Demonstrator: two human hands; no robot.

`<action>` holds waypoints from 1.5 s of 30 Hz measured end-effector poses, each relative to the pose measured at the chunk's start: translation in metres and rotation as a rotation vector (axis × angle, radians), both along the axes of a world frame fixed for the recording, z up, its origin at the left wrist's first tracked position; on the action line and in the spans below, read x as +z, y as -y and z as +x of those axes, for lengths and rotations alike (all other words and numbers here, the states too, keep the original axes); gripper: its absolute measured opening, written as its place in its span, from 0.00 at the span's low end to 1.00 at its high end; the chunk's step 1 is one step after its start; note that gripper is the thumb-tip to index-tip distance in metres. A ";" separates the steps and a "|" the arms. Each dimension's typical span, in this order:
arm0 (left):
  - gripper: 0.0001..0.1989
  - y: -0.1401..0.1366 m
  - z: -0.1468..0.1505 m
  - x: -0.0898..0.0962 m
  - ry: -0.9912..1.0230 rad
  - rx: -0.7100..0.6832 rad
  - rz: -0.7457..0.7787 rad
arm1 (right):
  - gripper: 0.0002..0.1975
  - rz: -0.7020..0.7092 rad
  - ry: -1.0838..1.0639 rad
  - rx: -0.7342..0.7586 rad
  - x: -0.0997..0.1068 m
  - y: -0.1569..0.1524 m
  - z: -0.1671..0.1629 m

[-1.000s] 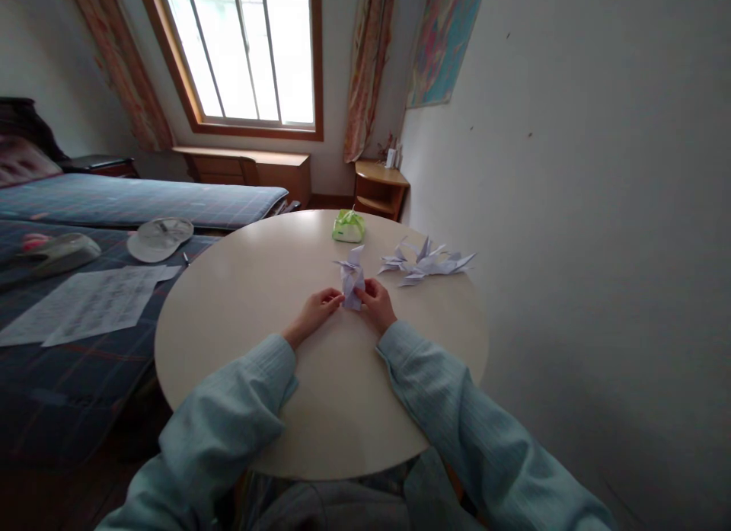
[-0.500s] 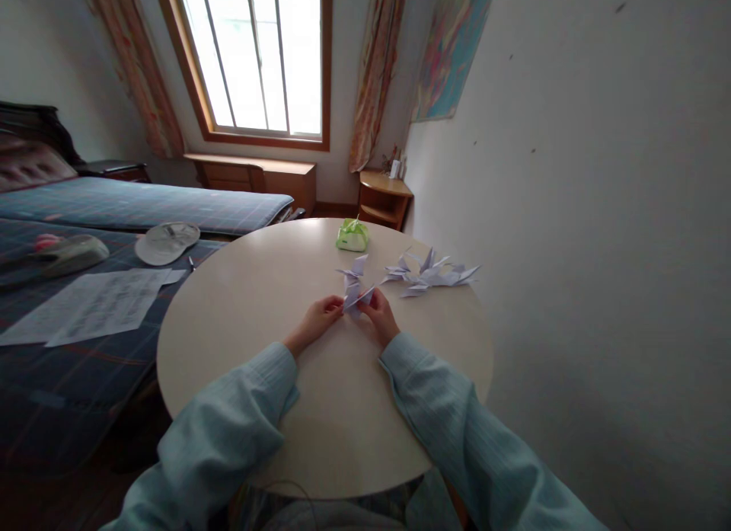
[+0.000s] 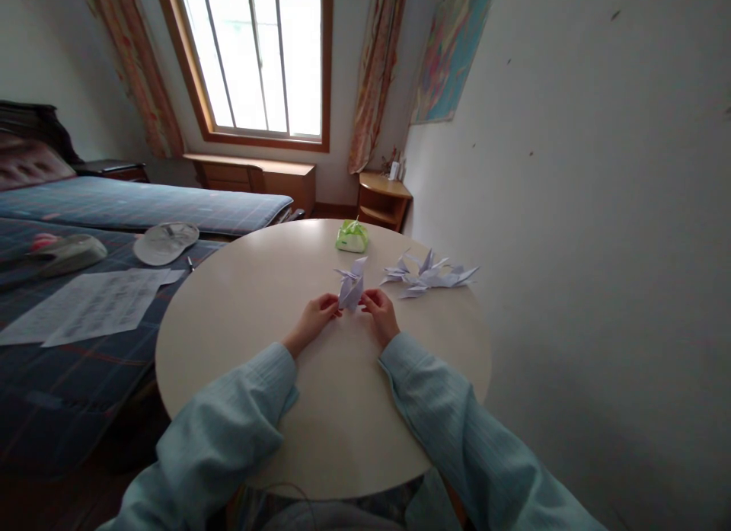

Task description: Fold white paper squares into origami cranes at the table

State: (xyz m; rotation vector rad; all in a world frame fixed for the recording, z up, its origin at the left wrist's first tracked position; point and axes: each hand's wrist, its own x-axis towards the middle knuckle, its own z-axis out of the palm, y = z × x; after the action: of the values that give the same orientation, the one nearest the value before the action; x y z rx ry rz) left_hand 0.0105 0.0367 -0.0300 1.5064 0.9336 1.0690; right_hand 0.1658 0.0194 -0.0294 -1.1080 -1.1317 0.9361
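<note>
A pale lilac folded paper piece (image 3: 350, 289), likely origami, stands between my hands above the round table (image 3: 240, 302). My left hand (image 3: 317, 318) pinches its lower left edge between thumb and fingers. On the other side, my right hand (image 3: 379, 311) has its closed fingertips at the paper's right edge. Just beyond it, another small folded paper piece (image 3: 359, 267) seems to lie, partly overlapped, so I cannot tell where one ends. Several folded paper cranes (image 3: 428, 275) are grouped on the table to the right.
A green and white tissue pack (image 3: 352, 237) sits near the table's far edge. On the bed at left are printed sheets (image 3: 103, 305), a pale cap (image 3: 165, 243) and a pen (image 3: 190, 263). The wall (image 3: 582, 272) runs close along the right side.
The flap that stuck out to the right under my right fingers now lies upright against the folded paper. My right fingers have shifted slightly; my left hand stays nearly in place.
</note>
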 end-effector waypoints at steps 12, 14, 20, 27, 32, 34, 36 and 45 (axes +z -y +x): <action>0.23 0.000 -0.001 0.004 0.043 -0.015 -0.101 | 0.16 0.037 0.080 0.049 -0.012 -0.006 -0.001; 0.24 0.002 0.000 0.006 0.037 -0.016 -0.106 | 0.15 0.054 0.088 0.057 -0.012 -0.006 -0.001; 0.26 0.003 0.001 0.004 0.061 -0.042 -0.114 | 0.11 0.072 0.095 0.061 -0.006 -0.002 -0.002; 0.25 0.006 -0.003 0.009 0.045 -0.110 -0.104 | 0.12 0.078 0.143 0.031 0.003 0.006 -0.005; 0.24 0.009 -0.007 0.015 0.083 -0.140 -0.102 | 0.12 0.086 0.170 0.039 0.007 0.009 -0.007; 0.25 0.010 -0.007 0.016 0.086 -0.128 -0.120 | 0.12 0.086 0.169 0.044 0.008 0.010 -0.007; 0.24 0.011 -0.006 0.017 0.074 -0.131 -0.136 | 0.12 0.077 0.162 0.051 0.008 0.010 -0.008; 0.25 0.007 -0.003 0.009 0.196 -0.172 -0.144 | 0.13 0.073 0.133 0.071 0.004 0.005 -0.009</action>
State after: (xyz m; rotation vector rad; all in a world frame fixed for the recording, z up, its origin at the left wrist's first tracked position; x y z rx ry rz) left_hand 0.0074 0.0294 -0.0211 1.3121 0.7162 0.9832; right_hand 0.1568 0.0145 -0.0257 -1.0895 -1.3114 0.8795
